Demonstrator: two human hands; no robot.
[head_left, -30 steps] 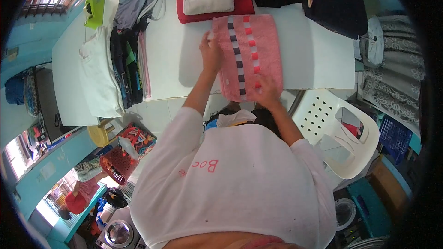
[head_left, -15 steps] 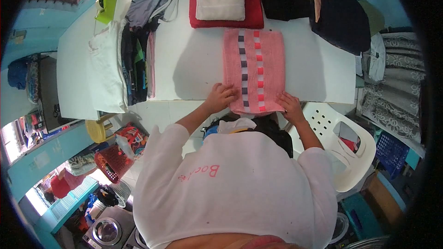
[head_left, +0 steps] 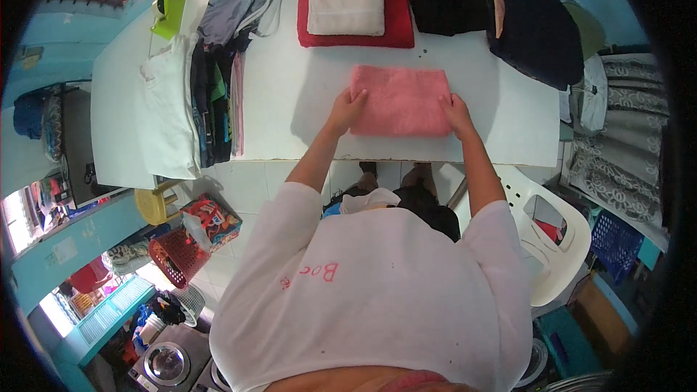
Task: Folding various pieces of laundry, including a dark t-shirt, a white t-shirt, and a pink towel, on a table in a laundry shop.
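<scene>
Head view: folded pink towel [head_left: 401, 101] lies upper centre on the white table [head_left: 290, 101]. Left hand [head_left: 347, 111] and right hand [head_left: 457, 112], apart, press flat on its near corners, apparently to smooth the fold.

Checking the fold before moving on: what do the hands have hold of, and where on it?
Both rest on the folded pink towel: left hand on its near left corner, right hand on its near right corner. It lies flat on the white table.

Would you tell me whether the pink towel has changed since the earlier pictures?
Yes. The pink towel is now folded shorter, its striped side hidden, lying nearer the table front edge under both hands.
</scene>
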